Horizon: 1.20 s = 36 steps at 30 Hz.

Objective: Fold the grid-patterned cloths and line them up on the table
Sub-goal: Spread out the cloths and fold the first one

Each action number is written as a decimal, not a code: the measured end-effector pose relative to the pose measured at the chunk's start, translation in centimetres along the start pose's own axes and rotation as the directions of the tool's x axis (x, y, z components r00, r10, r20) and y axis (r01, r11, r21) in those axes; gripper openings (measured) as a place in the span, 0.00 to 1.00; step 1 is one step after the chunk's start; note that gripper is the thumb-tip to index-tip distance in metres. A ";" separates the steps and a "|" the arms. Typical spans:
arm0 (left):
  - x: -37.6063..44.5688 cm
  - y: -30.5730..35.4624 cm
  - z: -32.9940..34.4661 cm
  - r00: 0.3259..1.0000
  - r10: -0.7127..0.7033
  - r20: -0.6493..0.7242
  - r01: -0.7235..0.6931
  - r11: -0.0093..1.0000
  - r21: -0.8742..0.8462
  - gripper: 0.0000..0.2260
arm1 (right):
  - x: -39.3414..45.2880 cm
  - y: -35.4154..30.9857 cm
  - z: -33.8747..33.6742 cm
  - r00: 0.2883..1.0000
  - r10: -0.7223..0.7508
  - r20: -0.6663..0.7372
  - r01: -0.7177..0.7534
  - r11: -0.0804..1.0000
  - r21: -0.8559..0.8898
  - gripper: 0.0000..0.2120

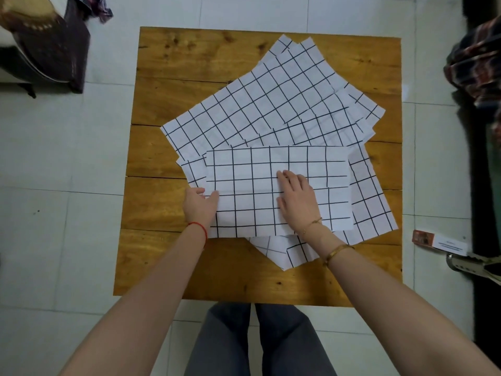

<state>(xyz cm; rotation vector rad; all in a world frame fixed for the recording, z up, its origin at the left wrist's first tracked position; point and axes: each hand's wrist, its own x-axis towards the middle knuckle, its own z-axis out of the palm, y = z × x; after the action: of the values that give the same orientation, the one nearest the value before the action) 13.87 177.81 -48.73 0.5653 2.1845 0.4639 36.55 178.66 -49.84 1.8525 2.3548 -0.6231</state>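
Note:
Several white cloths with a black grid lie overlapping and askew on a square wooden table. The topmost one, a folded grid cloth, lies square to me near the table's middle. My left hand pinches that cloth's left edge, thumb on top and fingers tucked under it. My right hand lies flat on the cloth's middle with straight fingers pressing it down. A large unfolded grid cloth spreads diagonally behind, and others stick out at the right and the near side.
The table stands on a pale tiled floor. A dark chair with cloth is at the far left, plaid fabric at the right, a small box and a shoe on the floor at the right. My legs are under the near edge.

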 end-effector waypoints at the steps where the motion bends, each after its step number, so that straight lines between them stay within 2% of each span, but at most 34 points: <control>1: 0.1 0.1 0.0 1.000 -0.008 0.015 0.008 1.000 0.001 0.19 | 0.1 0.1 0.0 1.000 -0.005 0.007 0.005 1.000 -0.007 0.28; 7: 0.2 -0.3 -0.5 0.999 -0.014 0.044 0.013 1.000 0.005 0.17 | 0.3 0.6 0.4 0.998 -0.020 0.060 0.022 0.999 -0.041 0.30; 11: 0.6 0.0 -1.5 0.991 -0.009 0.137 0.015 0.999 -0.036 0.22 | 0.3 0.3 0.2 0.997 -0.032 0.073 0.036 0.998 -0.049 0.32; 15: -0.1 1.4 -3.7 0.978 0.137 0.158 -0.119 0.986 -0.118 0.20 | 0.4 -0.8 0.1 0.994 -0.087 0.063 0.091 0.993 -0.070 0.33; 20: -0.9 3.3 -7.1 0.914 0.331 0.235 -0.280 0.933 -0.224 0.09 | 1.4 -3.7 0.3 0.991 -0.113 0.069 0.119 0.990 -0.081 0.33; 24: -2.0 4.7 -8.9 0.847 0.434 0.306 -0.392 0.900 -0.190 0.08 | 2.5 -6.3 0.8 0.989 -0.126 0.079 0.134 0.987 -0.092 0.34; 28: -3.1 5.7 -8.8 0.816 0.469 0.337 -0.444 0.883 -0.154 0.08 | 3.4 -8.1 1.0 0.984 -0.153 0.089 0.162 0.982 -0.098 0.36; 31: -4.1 6.3 -7.2 0.804 0.476 0.356 -0.456 0.878 -0.143 0.08 | 3.6 -8.3 0.9 0.985 -0.158 0.066 0.164 0.983 -0.083 0.36; 33: -4.8 6.6 -5.8 0.800 0.484 0.354 -0.468 0.873 -0.137 0.08 | 3.7 -7.8 0.6 0.990 -0.132 0.042 0.134 0.990 -0.050 0.32; 36: -6.2 7.2 -3.6 0.782 0.514 0.354 -0.492 0.856 -0.155 0.06 | 3.2 -6.3 -0.7 0.991 -0.095 -0.090 0.106 0.988 0.116 0.27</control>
<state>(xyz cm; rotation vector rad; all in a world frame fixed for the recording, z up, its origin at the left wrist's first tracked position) 16.27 179.98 -39.06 1.1253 1.6206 0.6299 29.91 180.64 -48.54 1.8509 2.5309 -0.7271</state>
